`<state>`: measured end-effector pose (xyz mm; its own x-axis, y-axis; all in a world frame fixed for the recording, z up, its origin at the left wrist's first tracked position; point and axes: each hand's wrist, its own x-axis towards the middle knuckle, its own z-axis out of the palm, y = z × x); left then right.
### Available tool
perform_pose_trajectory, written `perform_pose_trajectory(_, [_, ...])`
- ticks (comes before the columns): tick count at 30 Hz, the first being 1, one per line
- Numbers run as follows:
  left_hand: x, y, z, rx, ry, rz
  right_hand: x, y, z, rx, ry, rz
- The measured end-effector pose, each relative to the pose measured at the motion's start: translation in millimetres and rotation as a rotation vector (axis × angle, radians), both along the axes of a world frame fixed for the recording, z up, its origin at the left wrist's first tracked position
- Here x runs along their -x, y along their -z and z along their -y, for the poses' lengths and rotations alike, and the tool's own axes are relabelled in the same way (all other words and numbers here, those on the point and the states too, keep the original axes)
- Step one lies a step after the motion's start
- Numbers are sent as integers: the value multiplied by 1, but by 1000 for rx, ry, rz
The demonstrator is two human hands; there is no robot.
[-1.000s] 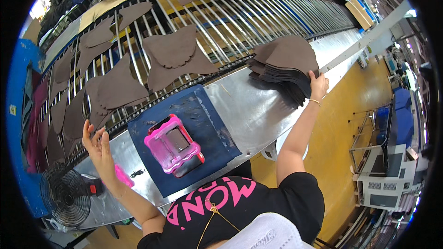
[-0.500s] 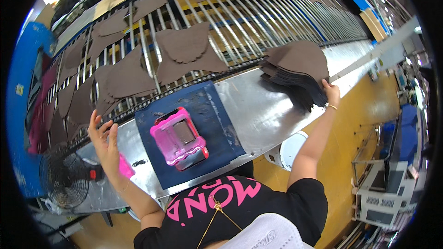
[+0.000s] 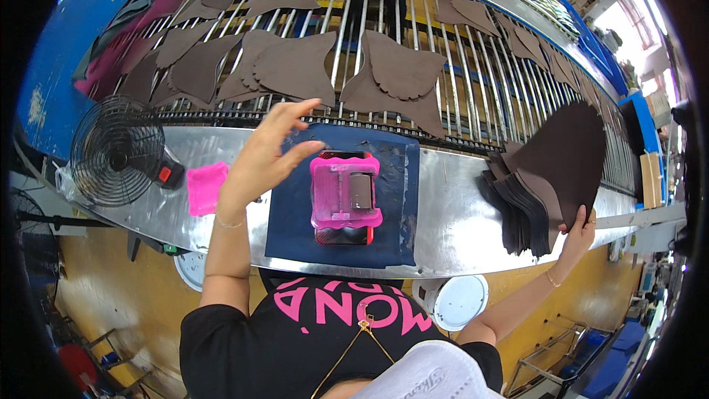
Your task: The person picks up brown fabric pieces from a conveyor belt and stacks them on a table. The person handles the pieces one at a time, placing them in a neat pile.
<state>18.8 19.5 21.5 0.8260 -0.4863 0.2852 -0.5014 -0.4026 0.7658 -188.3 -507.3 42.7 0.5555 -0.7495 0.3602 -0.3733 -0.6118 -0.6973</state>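
Observation:
A stack of dark brown, leather-like cut pieces (image 3: 528,210) lies at the right of the metal table. My right hand (image 3: 580,230) pinches the lower edge of the top brown piece (image 3: 565,155), which is raised and tilted off the stack. My left hand (image 3: 269,155) hovers empty, thumb and fingers apart, just left of a pink wavy-edged plastic box (image 3: 332,192). A dark grey roller-like part (image 3: 361,191) shows in the box's opening. Beneath the box is a red and black base (image 3: 344,236), resting on a dark blue sheet (image 3: 295,240).
Behind the table runs a conveyor of metal rods (image 3: 399,18) carrying several brown pieces (image 3: 295,66), some with scalloped edges. At left stand a black wire-cage fan (image 3: 118,151) and a small pink tray (image 3: 207,188). A white-lidded bucket (image 3: 459,303) is below the table's front edge.
My right hand has raised the top brown piece from the stack. My left hand has moved right, close to the pink box. The whole view has turned.

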Motion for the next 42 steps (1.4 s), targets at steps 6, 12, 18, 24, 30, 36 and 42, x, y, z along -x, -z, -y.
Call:
perform_pose_trajectory(6, [-9, 11, 38, 426, 4, -126, -85, -2, -173, -397, -350, 542])
perform_pose_trajectory(12, [-5, -12, -26, 578, -162, -379, -135, 29, -272, -871, -885, 489])
perform_pose_trajectory(18, [27, -26, -98, 459, -444, -150, -152, 63, -300, -491, -1134, 187])
perform_pose_trajectory(24, [53, -18, -125, 192, -447, -130, -144, 68, -295, 99, -1203, 208])
perform_pose_trajectory(30, [47, -8, -65, -35, -184, -316, -113, 86, -238, -6, -1052, 59])
perform_pose_trajectory(36, [24, 12, 2, -197, 155, 165, -57, 130, -159, -84, -804, 72])
perform_pose_trajectory(42, [23, 8, 81, -423, 489, 325, -1, 59, -80, -233, -467, 129])
